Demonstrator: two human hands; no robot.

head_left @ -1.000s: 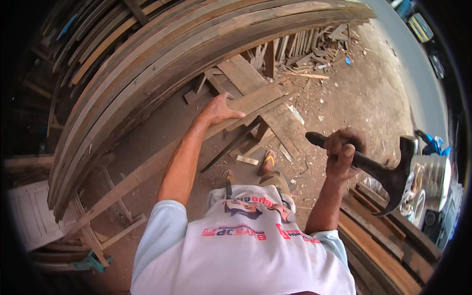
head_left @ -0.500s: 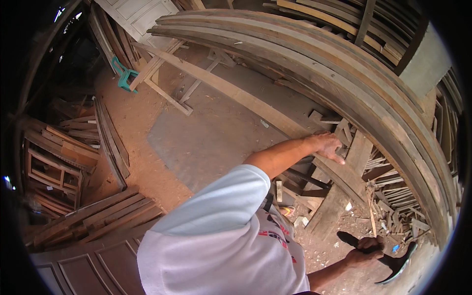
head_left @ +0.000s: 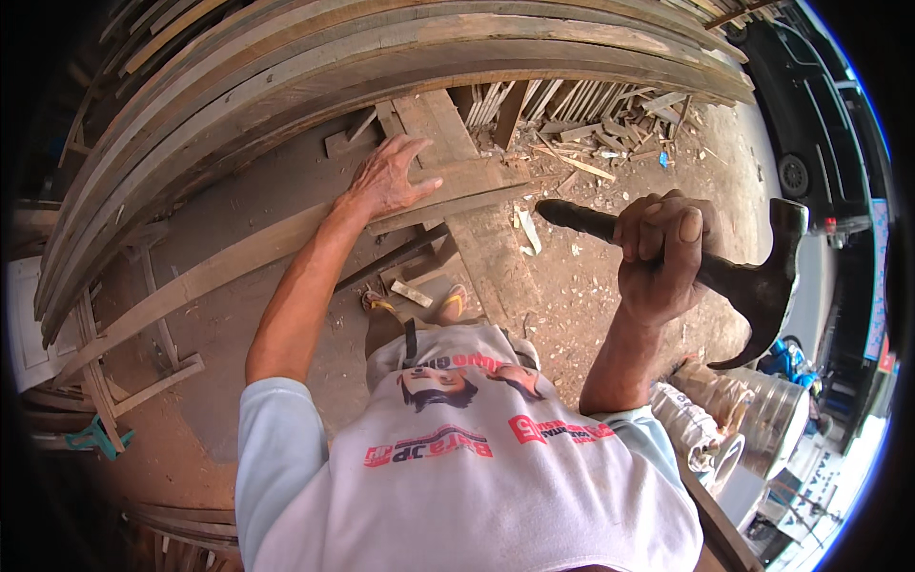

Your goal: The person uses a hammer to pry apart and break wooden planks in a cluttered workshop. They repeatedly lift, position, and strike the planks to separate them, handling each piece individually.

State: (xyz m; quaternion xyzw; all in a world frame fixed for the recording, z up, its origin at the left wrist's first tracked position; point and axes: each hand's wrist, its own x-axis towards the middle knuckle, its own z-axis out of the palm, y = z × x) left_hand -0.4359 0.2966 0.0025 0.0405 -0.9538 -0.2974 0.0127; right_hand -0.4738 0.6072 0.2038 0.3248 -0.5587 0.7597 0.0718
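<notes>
A claw hammer [head_left: 770, 286] with a dark handle is gripped in my right hand [head_left: 662, 255], raised on the right with its head pointing outward. My left hand [head_left: 386, 179] has its fingers spread at the near end of a long wooden plank [head_left: 224, 262]. Whether the palm presses on the wood or hovers just over it, I cannot tell. That plank's end lies across a wide board [head_left: 488, 272], with a shorter wooden piece [head_left: 457, 202] along its edge.
Long stacked boards [head_left: 381, 71] curve across the far side. Wood scraps [head_left: 610, 143] and shavings litter the ground beyond my right hand. A green plastic chair [head_left: 95, 439] stands at the left. White sacks [head_left: 688, 419] lie at the lower right, and a dark vehicle [head_left: 810, 124] stands far right.
My view has swung to the right. The hammer has come up from low beside me, still in my right hand. My left hand stays near the plank's end, fingers spread.
</notes>
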